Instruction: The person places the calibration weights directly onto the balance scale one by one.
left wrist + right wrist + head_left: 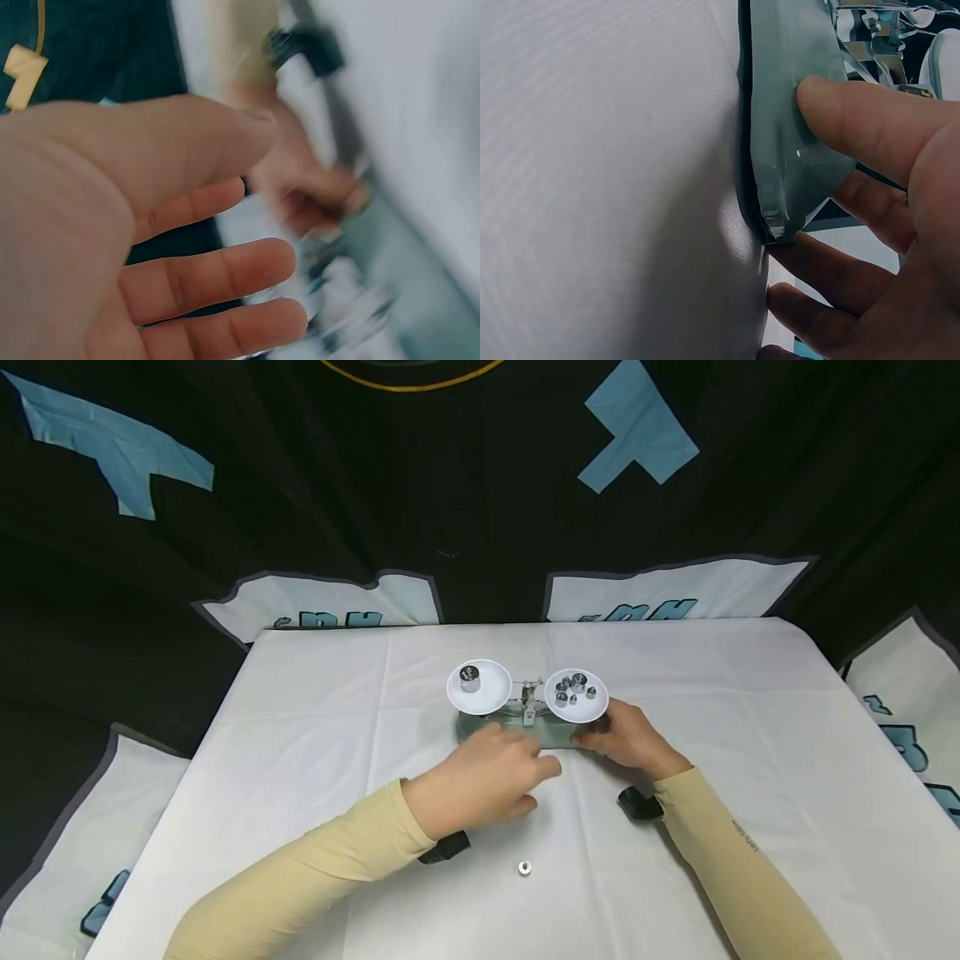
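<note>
A two-pan balance scale (557,737) with a green base stands on the white table. Its left pan (491,693) carries one large metal weight (470,678); several smaller metal weights (578,682) lie in its right pan (576,715). My right hand (633,742) grips the right end of the base, thumb (855,112) on the green top and other fingers around the end. In front of the scale hovers my left hand (483,777), its relaxed fingers (217,277) apart from the thumb and holding nothing.
A single small metal weight (524,867) sits on the white tablecloth (300,760) nearer to me. Black straps with devices (640,804) are on both wrists. Behind the table hangs a black curtain (480,510) with blue and white patches.
</note>
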`<state>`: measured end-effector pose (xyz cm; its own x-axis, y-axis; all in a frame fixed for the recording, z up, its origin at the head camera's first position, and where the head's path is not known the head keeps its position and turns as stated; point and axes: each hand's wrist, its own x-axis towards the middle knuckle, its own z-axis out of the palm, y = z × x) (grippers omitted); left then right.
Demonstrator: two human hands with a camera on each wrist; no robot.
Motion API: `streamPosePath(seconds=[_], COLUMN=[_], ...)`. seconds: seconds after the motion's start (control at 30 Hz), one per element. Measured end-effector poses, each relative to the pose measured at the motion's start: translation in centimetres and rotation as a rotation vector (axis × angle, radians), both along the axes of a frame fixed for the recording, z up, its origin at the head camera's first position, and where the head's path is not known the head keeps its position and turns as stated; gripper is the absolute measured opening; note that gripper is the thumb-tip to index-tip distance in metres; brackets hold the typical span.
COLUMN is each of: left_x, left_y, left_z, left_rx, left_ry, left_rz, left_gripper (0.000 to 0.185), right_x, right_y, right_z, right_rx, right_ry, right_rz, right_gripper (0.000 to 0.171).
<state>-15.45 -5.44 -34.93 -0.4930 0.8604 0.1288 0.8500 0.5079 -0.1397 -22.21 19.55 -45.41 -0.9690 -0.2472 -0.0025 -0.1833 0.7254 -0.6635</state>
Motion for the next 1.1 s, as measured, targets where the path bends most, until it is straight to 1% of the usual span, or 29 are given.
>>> streamPosePath(seconds=[0.07, 0.17, 0.3, 0.47, 0.57, 0.73, 0.93, 1.1], left_x=[0.4, 0.8, 1.3, 2.0, 2.4, 3.0, 3.7, 4.1], left_y=[0.3, 0.4, 0.2, 0.1, 0.0, -0.2, -0.7, -0.5], left_z=[-1.4, -3.0, -4.2, -4.9, -5.3, -6.1, -6.5, -7.1], left_rx=[-0.045, -0.091, -0.103, -0.098, -0.094, -0.088, -0.064, -0.075], left_ry=[-0.005, -0.028, -0.076, -0.124, -0.138, -0.126, -0.120, -0.115], left_rz=[-0.026, -0.035, -0.033, -0.041, -0.047, -0.062, -0.069, -0.082], left_gripper=[0.024, 0.021, 0.019, 0.019, 0.020, 0.019, 0.016, 0.017], right_x=[0.0, 0.0, -0.1, -0.1, 0.0, 0.0, -0.1, 0.0], right_y=[-0.1, -0.1, 0.0, 0.0, 0.0, 0.0, -0.1, -0.1], right_z=[-0.1, -0.1, -0.2, -0.2, -0.2, -0.2, -0.2, -0.2], right_rx=[0.003, 0.006, 0.004, -0.004, -0.001, -0.001, -0.008, 0.002], right_ry=[0.004, 0.012, 0.017, 0.016, 0.017, 0.016, 0.016, 0.010], right_rz=[-0.004, -0.005, 0.001, 0.004, 0.003, 0.005, 0.011, 0.003], right_gripper=[0.062, 0.062, 0.061, 0.061, 0.061, 0.062, 0.064, 0.063])
